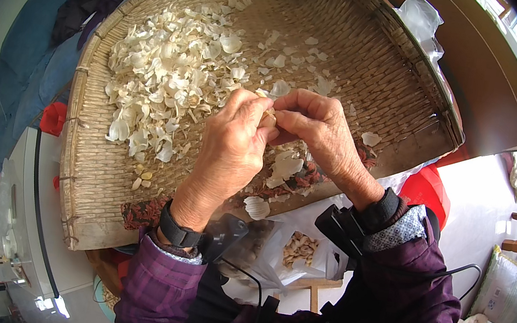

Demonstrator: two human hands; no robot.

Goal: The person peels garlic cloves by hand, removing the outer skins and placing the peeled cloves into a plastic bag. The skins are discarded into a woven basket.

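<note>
Both hands meet above a woven winnowing basket (372, 73), fingertips together on a garlic clove (269, 119). My left hand (233, 143) pinches the clove between thumb and fingers. From the other side, the thumb and index finger of my right hand (316, 125) press against it; whether they grip the clove or a bit of its skin is hidden. A heap of dry garlic skins (167, 67) lies in the basket beyond my left hand. A few peeled garlic cloves (142, 176) rest near the basket's left side.
Below the basket's front edge, a white plastic bag (275, 249) holds many unpeeled garlic cloves (300, 249). Patterned cloth (145, 212) lies along that edge. A white cabinet (26, 207) stands at left, a red bag (427, 191) at right. Cables hang from both wrist straps.
</note>
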